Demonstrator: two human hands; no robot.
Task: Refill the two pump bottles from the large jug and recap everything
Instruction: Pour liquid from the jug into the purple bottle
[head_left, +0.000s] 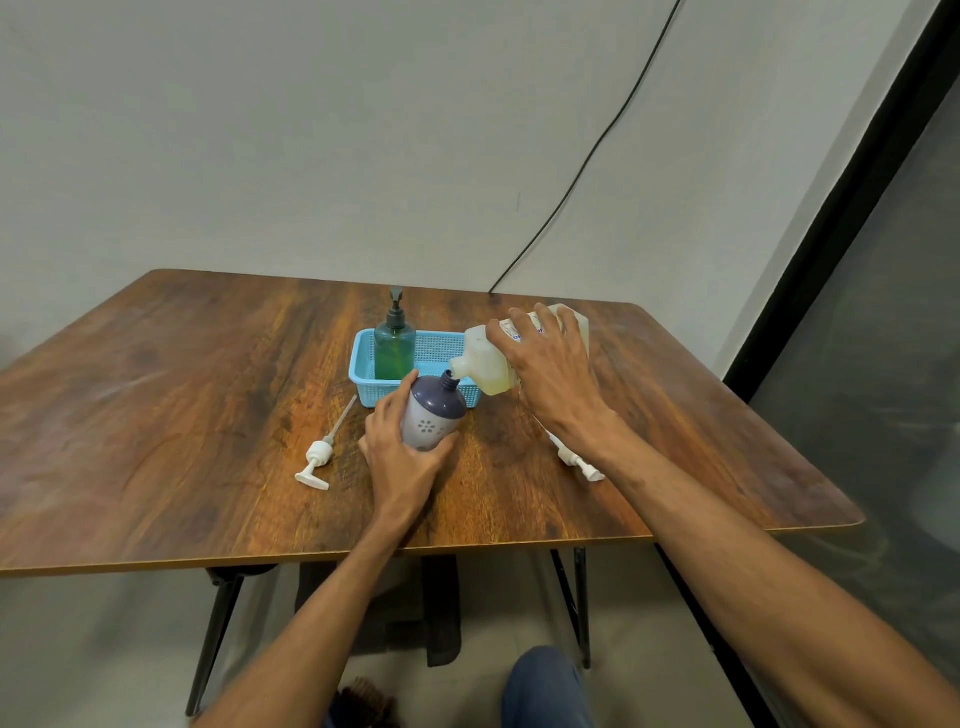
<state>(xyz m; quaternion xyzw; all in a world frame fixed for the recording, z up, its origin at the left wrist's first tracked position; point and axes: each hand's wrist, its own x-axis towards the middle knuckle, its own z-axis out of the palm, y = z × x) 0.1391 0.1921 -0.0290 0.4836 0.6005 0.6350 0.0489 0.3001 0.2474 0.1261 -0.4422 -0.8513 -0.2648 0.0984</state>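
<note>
Near the middle of the tabletop (156, 389), the left hand (400, 457) wraps its fingers round the tilted purple-white pump bottle (434, 415), so its open neck meets the spout. The right hand (550, 374), fingers spread, grips the large jug (483, 364) and tips it to pour.

The person's two arms are bare along the whole length that the view shows. The left forearm (322, 597) is slim and smooth. The right forearm (727, 545) lies nearer to the camera, so it looks broader, and it carries faint lines of veins. The left grip (400, 457) is a bare hand with long fingers. The right grip (550, 374) is bare too, and on its back the tendons and knuckles stand out as thin ridges. At the lower edge a rounded knee (545, 686) is covered in plain dark blue cloth. Further left a smaller dark blue patch (337, 716) shows, too blurred to tell more.
</note>
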